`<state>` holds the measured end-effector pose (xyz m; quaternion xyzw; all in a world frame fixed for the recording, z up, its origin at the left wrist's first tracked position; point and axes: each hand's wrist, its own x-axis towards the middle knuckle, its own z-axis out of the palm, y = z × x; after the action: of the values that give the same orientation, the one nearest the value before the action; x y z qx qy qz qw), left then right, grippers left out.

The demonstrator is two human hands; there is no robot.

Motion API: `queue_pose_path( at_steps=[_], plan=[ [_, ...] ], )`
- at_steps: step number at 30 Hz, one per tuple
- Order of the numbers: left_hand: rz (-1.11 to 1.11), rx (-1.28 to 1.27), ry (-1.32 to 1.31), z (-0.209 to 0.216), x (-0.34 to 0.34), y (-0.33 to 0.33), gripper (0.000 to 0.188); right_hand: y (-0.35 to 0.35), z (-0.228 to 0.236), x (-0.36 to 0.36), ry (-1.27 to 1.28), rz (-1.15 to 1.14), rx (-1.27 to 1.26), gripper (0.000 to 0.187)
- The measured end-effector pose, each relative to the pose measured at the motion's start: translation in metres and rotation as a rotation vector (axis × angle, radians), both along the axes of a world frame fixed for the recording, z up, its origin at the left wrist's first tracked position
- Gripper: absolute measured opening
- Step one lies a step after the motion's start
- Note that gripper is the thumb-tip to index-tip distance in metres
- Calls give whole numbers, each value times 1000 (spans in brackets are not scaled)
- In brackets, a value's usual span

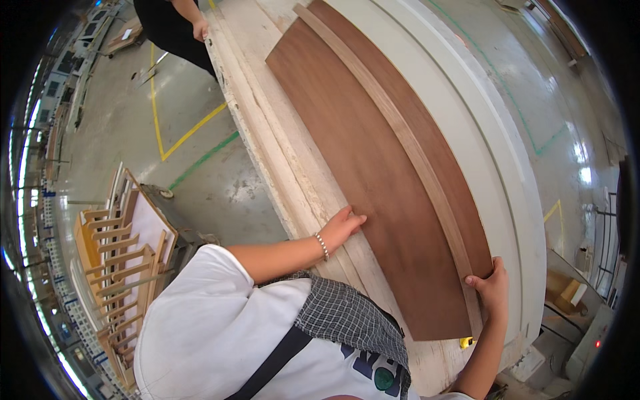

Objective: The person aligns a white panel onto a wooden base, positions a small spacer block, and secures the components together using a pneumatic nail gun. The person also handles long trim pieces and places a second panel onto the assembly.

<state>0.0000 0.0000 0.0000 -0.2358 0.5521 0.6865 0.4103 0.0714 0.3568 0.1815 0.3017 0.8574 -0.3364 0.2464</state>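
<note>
A long brown wooden panel (393,220) with a curved right edge lies across the workbench in front of me. Along its length runs a lighter wooden strip (407,137). My left hand (341,230), a beaded bracelet at its wrist, is closed at the panel's left edge, fingertips over the brown face. Near the panel's lower right corner, my right hand (491,287) grips its edge, the thumb beside the strip and the fingers along the outer side. Beneath the panel is a pale board (490,180) with a curved outer edge.
The pale workbench edge (267,150) runs away from me. At its far left stands another person, one hand (200,29) on the edge. A small yellow object (466,342) sits by the panel's near end. A rack (123,267) of wooden pieces stands at left.
</note>
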Motion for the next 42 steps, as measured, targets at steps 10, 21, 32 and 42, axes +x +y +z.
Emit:
queue_pose_path(
  at_steps=[10, 21, 32, 42],
  plan=[
    [399, 94, 477, 79, -61, -54, 74, -127, 6, 119, 538, 254, 791, 62],
    [314, 22, 224, 162, -69, -102, 53, -119, 9, 219, 289, 79, -295, 37],
    [548, 160, 42, 122, -30, -143, 38, -76, -147, 331, -183, -996, -428, 51],
    [707, 484, -113, 16, -57, -117, 42, -73, -166, 279, 606, -1128, -244, 29]
  ],
)
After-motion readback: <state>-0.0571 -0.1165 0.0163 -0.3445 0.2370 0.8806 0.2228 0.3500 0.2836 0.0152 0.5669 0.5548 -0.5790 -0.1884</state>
